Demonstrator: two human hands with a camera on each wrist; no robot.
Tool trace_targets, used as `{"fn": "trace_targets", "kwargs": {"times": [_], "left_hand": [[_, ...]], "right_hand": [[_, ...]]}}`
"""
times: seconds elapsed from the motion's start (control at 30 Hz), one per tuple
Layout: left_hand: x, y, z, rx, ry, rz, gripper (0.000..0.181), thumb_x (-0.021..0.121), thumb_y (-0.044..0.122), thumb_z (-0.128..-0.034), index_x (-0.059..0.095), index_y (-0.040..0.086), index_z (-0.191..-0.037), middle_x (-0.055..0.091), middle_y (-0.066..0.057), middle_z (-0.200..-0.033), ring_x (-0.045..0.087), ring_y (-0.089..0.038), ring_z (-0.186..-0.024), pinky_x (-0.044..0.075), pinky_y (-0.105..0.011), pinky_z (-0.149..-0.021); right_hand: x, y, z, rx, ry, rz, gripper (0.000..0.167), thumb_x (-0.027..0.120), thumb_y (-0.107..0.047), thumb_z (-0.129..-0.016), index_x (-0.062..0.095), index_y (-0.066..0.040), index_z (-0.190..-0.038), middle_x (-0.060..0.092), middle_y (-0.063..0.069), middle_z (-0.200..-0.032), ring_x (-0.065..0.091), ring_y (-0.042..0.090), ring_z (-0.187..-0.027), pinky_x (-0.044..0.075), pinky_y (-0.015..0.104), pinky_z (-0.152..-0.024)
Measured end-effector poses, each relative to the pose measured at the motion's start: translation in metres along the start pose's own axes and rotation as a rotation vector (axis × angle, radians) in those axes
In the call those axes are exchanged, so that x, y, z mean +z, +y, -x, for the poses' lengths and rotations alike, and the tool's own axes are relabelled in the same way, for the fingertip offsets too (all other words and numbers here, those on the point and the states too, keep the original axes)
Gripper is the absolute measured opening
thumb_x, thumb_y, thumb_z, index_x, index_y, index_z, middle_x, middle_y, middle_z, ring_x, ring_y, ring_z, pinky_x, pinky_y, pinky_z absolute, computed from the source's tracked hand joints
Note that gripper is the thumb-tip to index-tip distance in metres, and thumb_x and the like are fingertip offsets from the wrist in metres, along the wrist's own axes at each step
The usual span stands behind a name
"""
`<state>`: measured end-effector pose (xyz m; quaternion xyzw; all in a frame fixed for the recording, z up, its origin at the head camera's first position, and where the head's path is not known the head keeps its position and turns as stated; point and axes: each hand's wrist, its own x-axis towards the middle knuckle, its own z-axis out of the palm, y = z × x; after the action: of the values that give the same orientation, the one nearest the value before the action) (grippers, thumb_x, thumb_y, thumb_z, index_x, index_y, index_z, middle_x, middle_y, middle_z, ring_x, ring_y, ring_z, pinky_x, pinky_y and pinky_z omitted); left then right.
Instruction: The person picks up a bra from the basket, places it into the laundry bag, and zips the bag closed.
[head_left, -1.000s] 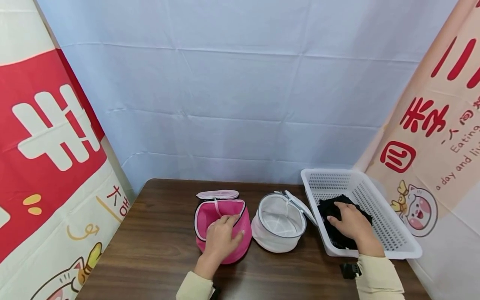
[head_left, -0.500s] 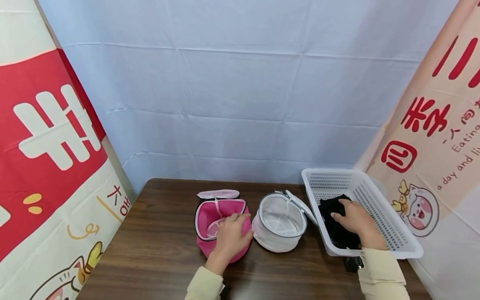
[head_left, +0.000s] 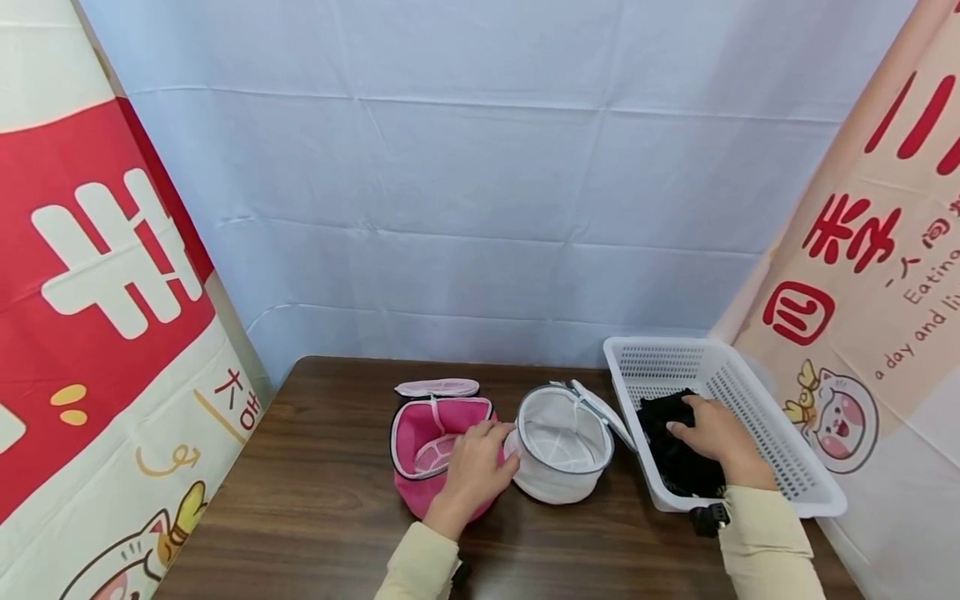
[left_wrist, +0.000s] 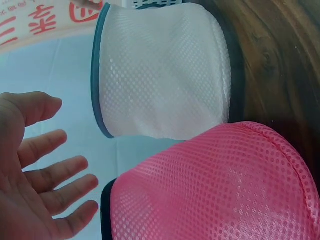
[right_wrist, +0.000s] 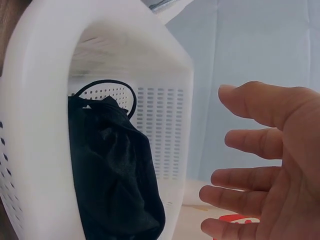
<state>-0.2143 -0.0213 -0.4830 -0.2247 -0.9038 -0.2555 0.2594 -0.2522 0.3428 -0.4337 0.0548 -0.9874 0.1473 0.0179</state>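
A pink mesh laundry bag [head_left: 412,492] stands unzipped on the table, its round lid folded back behind it. Close on its right is a white mesh laundry bag [head_left: 557,487], unzipped too, its lid leaning toward the basket. My left hand [head_left: 474,468] hovers over the pink bag's right side near the white one, fingers apart and holding nothing. Inside the white plastic basket [head_left: 795,505] lies a crumpled black garment [right_wrist: 112,170] with a thin strap loop. My right hand [head_left: 722,443] is above the garment, fingers loosely spread; the right wrist view shows it apart from the cloth.
The brown wooden table [head_left: 315,500] carries both bags and the basket. A pale blue curtain [head_left: 480,208] hangs behind it. Printed cloths hang on the left [head_left: 97,275] and right [head_left: 900,333] sides.
My left hand has moved right across the pink bag toward the white one, uncovering more of the pink bag's inside. The right hand has shifted slightly right over the garment.
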Motion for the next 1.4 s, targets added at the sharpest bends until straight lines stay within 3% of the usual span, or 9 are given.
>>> {"fn": "trace_targets", "kwargs": {"times": [0.13, 0.33, 0.57, 0.77, 1.2, 1.4], "left_hand": [[0.004, 0.003, -0.005, 0.016, -0.002, 0.023, 0.035, 0.070, 0.024, -0.0775, 0.067, 0.009, -0.109, 0.063, -0.009, -0.101, 0.060, -0.024, -0.088, 0.049, -0.039, -0.074], [0.013, 0.005, -0.009, -0.018, -0.054, 0.054, 0.037, 0.068, 0.021, -0.0799, 0.063, 0.005, -0.113, 0.060, -0.012, -0.102, 0.058, -0.024, -0.092, 0.048, -0.037, -0.080], [0.022, 0.004, -0.012, -0.022, -0.013, 0.102, 0.034, 0.069, 0.017, -0.0779, 0.064, 0.003, -0.109, 0.061, -0.010, -0.099, 0.058, -0.022, -0.092, 0.048, -0.035, -0.080], [0.029, 0.002, -0.015, -0.041, -0.014, 0.101, 0.033, 0.069, 0.016, -0.0763, 0.065, 0.002, -0.106, 0.061, -0.010, -0.097, 0.059, -0.023, -0.089, 0.048, -0.034, -0.077], [0.035, 0.001, -0.032, -0.145, -0.070, 0.191, 0.042, 0.067, 0.018, -0.0783, 0.060, -0.002, -0.115, 0.060, -0.012, -0.101, 0.057, -0.024, -0.095, 0.046, -0.032, -0.083], [0.037, 0.001, -0.039, -0.198, -0.119, 0.207, 0.049, 0.066, 0.019, -0.0801, 0.055, -0.003, -0.121, 0.059, -0.016, -0.106, 0.056, -0.027, -0.099, 0.046, -0.035, -0.084]], "right_hand": [[0.000, 0.006, -0.002, -0.003, -0.007, -0.013, 0.061, 0.064, -0.023, -0.084, 0.043, 0.021, -0.120, 0.048, 0.041, -0.110, 0.046, 0.054, -0.100, 0.039, 0.059, -0.081], [0.000, 0.015, -0.007, 0.009, 0.003, -0.063, 0.060, 0.062, -0.023, -0.086, 0.042, 0.022, -0.120, 0.050, 0.040, -0.108, 0.049, 0.053, -0.097, 0.040, 0.059, -0.079], [-0.006, 0.020, -0.011, 0.052, -0.019, -0.082, 0.062, 0.062, -0.024, -0.086, 0.041, 0.023, -0.121, 0.050, 0.041, -0.110, 0.048, 0.054, -0.098, 0.039, 0.060, -0.080], [-0.008, 0.023, -0.013, 0.080, -0.031, -0.084, 0.061, 0.063, -0.024, -0.086, 0.042, 0.022, -0.120, 0.047, 0.041, -0.114, 0.045, 0.055, -0.102, 0.037, 0.061, -0.082], [-0.007, 0.042, -0.014, 0.074, -0.048, -0.072, 0.057, 0.065, -0.021, -0.082, 0.046, 0.024, -0.111, 0.051, 0.041, -0.106, 0.046, 0.056, -0.098, 0.037, 0.060, -0.082], [-0.005, 0.050, -0.013, 0.128, -0.103, -0.081, 0.059, 0.064, -0.025, -0.082, 0.046, 0.023, -0.111, 0.050, 0.040, -0.106, 0.047, 0.055, -0.098, 0.038, 0.059, -0.082]]}}
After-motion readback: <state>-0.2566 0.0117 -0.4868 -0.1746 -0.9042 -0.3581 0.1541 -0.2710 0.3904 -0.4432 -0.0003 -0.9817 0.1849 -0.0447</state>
